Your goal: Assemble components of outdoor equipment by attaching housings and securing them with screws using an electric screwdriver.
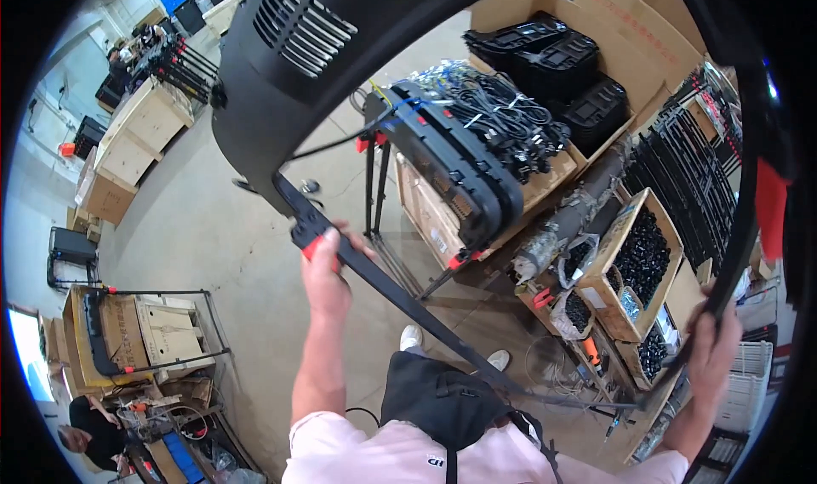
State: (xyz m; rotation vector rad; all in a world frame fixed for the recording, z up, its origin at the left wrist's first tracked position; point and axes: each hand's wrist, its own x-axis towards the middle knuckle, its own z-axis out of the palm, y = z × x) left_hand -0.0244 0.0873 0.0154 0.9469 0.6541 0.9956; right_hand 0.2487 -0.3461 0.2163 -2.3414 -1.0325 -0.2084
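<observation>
A large black frame (391,290) with a vented plastic housing (281,67) at its upper end is held up in front of me, tilted. My left hand (328,267) is closed round its left side, by a red piece at the joint below the housing. My right hand (713,348) is wrapped round the frame's right side, low down, with some fingers hidden behind it. Another red part (771,207) shows on the right side, above that hand. A similar black housing (455,156) on a stand is seen through the frame's opening.
Bundled black cables (515,122) lie beside a cardboard box (655,25) of black plastic parts. Wooden bins (642,254) of small black pieces and an orange-handled tool (591,354) are at right. Another person (94,429) is at lower left, near a standing frame (98,339). Wooden crates (140,144) stand far left.
</observation>
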